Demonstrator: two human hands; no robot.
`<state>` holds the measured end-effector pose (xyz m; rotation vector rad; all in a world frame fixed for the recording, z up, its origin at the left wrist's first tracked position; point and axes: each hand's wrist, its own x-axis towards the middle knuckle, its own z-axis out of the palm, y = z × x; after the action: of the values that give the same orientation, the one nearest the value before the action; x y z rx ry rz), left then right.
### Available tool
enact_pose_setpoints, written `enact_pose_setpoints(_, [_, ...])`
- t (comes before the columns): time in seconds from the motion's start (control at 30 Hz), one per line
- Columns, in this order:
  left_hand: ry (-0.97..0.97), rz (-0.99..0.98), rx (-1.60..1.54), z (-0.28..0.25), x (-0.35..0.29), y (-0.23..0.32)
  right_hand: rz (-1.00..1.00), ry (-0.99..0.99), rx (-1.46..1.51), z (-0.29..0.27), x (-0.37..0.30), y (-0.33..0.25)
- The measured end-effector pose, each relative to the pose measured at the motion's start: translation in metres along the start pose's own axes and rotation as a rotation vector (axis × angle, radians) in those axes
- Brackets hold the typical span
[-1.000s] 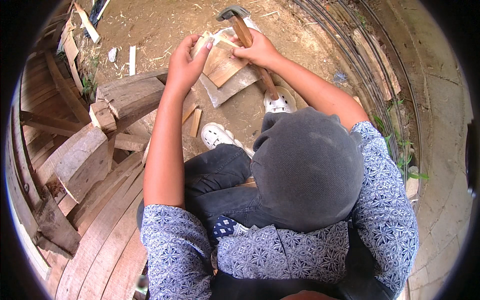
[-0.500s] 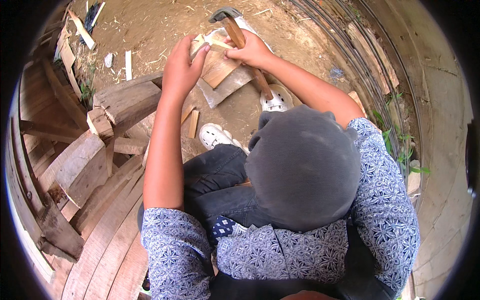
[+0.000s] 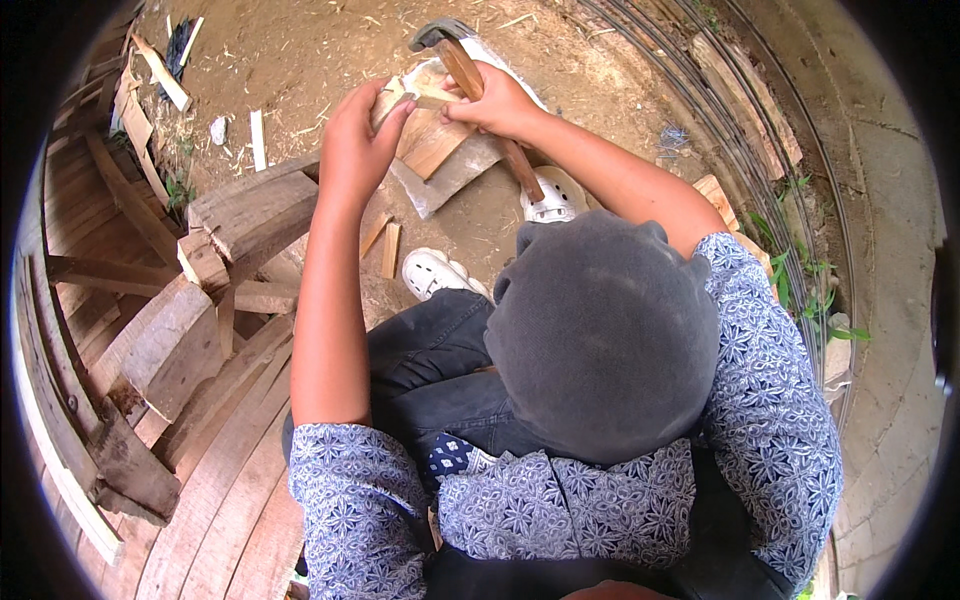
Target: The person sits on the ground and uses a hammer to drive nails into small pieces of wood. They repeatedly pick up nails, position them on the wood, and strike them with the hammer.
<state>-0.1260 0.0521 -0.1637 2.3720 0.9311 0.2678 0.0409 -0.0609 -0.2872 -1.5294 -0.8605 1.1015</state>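
Note:
Up ahead, both hands meet over a small pale wooden piece [image 3: 432,143] with a flat brown face. My left hand [image 3: 358,135] pinches its left end between thumb and fingers. In my right hand [image 3: 500,104] is a wooden-handled tool [image 3: 462,68] with a dark curved head, its handle slanting down toward a shoe. The right fingertips also touch the wooden piece's right edge. Beneath lies a flat grey slab [image 3: 432,196], partly covered by the wood and hands.
Stacked timber beams [image 3: 255,210] and long planks [image 3: 215,500] fill the left side. Thin wood offcuts [image 3: 390,250] lie near my white shoe [image 3: 435,273]. Dark rods or cables [image 3: 700,85] run along the right, beside a concrete strip [image 3: 885,200].
The view has shifted slightly. My left hand has moved a little left and down with the wooden piece; both grips look the same.

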Motion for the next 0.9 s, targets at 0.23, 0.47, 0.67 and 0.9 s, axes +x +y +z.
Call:
enact_pose_setpoints(0.23, [0.021,0.028,-0.019,-0.001,-0.001,0.007,0.003,0.001,0.037,-0.001,-0.001,0.004])
enact_pose_setpoints(0.47, [0.026,0.004,0.026,-0.003,-0.002,0.007,0.011,-0.004,0.036,-0.001,-0.002,-0.002])
enact_pose_setpoints(0.67, [0.027,-0.031,0.044,-0.003,-0.003,0.008,-0.007,0.003,-0.006,-0.002,-0.003,-0.005])
enact_pose_setpoints(0.9, [0.008,-0.024,-0.011,-0.003,-0.002,0.008,0.007,-0.008,-0.008,-0.002,-0.001,-0.002])
